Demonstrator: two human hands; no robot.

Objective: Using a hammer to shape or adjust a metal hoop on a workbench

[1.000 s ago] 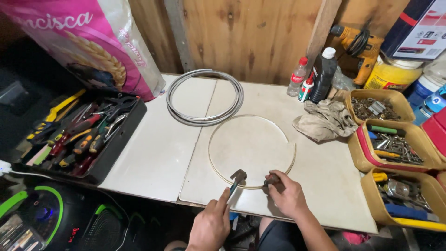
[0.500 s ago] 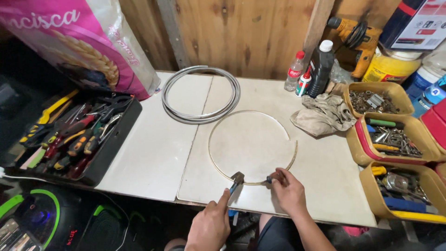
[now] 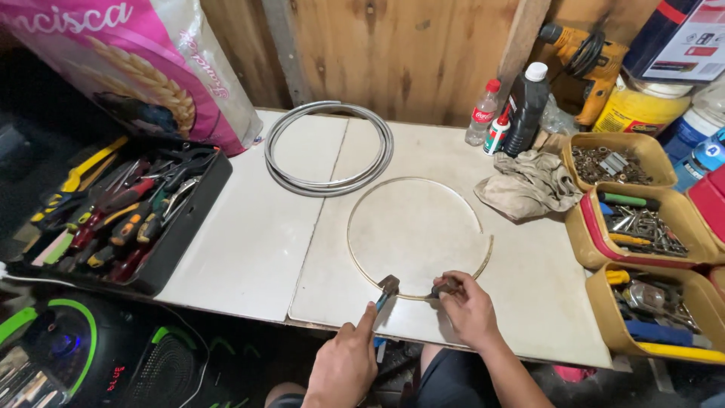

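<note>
A thin wire ring (image 3: 420, 230) lies flat on the white table (image 3: 249, 242), with a small gap or step in it on its right side. The two hands work at the near edge of the ring, close together but not touching. The left hand (image 3: 343, 366) is closed around the blue handle of a pair of pliers (image 3: 386, 289), whose head sits on the wire at the ring's near edge. The right hand (image 3: 468, 308) is just beside it, its fingers closed on a small dark tool (image 3: 444, 287) that also meets the wire; what kind of tool it is cannot be told. Farther back on the table lies a coil of grey cable (image 3: 329, 148), well apart from the ring. To the left stands a black tray (image 3: 121, 215) full of screwdrivers and pliers, with a pink sack (image 3: 136, 64) behind it. To the right a crumpled rag (image 3: 529, 185) lies near the ring, and beyond it sit open boxes (image 3: 642, 223) of screws and small parts. A dark bottle (image 3: 526, 106) and a small clear bottle (image 3: 483, 113) stand against the wooden wall.
</note>
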